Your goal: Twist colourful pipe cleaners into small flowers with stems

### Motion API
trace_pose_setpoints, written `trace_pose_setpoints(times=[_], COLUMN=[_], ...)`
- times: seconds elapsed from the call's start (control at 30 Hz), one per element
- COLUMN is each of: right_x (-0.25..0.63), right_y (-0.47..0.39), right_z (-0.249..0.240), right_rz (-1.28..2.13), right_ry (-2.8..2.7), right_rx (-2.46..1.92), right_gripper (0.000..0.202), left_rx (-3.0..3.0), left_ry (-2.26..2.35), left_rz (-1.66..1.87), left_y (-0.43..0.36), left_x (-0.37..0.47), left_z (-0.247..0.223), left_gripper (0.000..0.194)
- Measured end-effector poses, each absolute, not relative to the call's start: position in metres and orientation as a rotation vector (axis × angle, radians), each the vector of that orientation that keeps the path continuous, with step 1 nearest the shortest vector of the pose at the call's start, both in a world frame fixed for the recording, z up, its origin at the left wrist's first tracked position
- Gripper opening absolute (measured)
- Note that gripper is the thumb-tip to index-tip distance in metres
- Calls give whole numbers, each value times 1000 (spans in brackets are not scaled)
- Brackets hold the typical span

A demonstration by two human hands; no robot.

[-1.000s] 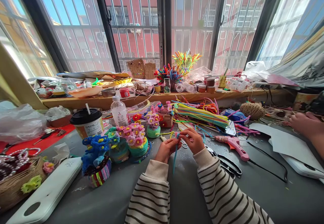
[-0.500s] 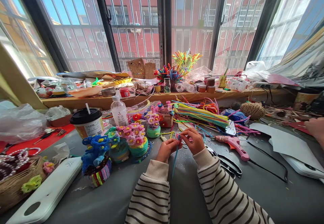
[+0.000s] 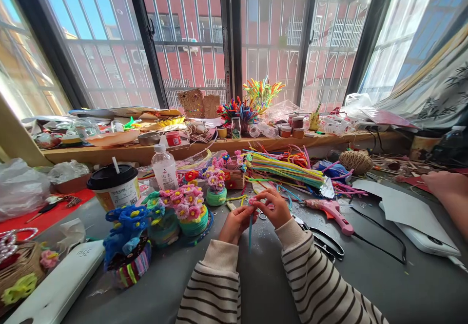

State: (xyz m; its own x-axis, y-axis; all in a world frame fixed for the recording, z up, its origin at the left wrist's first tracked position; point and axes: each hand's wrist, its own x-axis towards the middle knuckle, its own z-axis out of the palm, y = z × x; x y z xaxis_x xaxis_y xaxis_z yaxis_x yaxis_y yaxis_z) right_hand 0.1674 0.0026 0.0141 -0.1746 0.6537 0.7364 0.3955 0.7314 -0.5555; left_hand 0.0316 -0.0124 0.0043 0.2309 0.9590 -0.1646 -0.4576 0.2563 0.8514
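Note:
Between my two hands, close together over the middle of the table, is a small pink pipe-cleaner piece (image 3: 252, 201) with a light-blue pipe cleaner (image 3: 250, 235) hanging down from it. My left hand (image 3: 236, 222) pinches the blue pipe cleaner near its top. The fingers of my right hand (image 3: 276, 209) are closed on the pink piece from the other side. Its exact shape is partly covered by fingertips. Black-handled scissors (image 3: 325, 241) and a pink glue gun (image 3: 334, 214) lie right of my right hand. Pots of fuzzy pink flowers (image 3: 190, 202) stand to the left.
A bundle of coloured pipe cleaners (image 3: 288, 167) lies behind my hands. Left are a pot of blue flowers (image 3: 127, 236), a lidded cup (image 3: 114, 187), a bottle (image 3: 164, 168) and a white device (image 3: 66, 285). At far right, another person's hand (image 3: 442, 187) rests near white paper (image 3: 402, 212).
The view has swung slightly right, so the table's things sit farther left. My hands keep hold of the pipe cleaners, with my fingers shifted slightly. More of the other person's arm shows.

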Motion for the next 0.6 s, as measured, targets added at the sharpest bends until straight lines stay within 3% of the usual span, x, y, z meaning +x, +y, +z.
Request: trace_pose_setpoints(times=[0.6], right_x=[165], right_y=[-2], right_z=[20], right_rz=[310], right_ry=[-1752], right_rx=[-781], right_gripper=[14], left_rx=[729], left_ry=[712], left_rz=[1061], left_y=[-10], left_x=[29], left_z=[5], left_gripper=[14])
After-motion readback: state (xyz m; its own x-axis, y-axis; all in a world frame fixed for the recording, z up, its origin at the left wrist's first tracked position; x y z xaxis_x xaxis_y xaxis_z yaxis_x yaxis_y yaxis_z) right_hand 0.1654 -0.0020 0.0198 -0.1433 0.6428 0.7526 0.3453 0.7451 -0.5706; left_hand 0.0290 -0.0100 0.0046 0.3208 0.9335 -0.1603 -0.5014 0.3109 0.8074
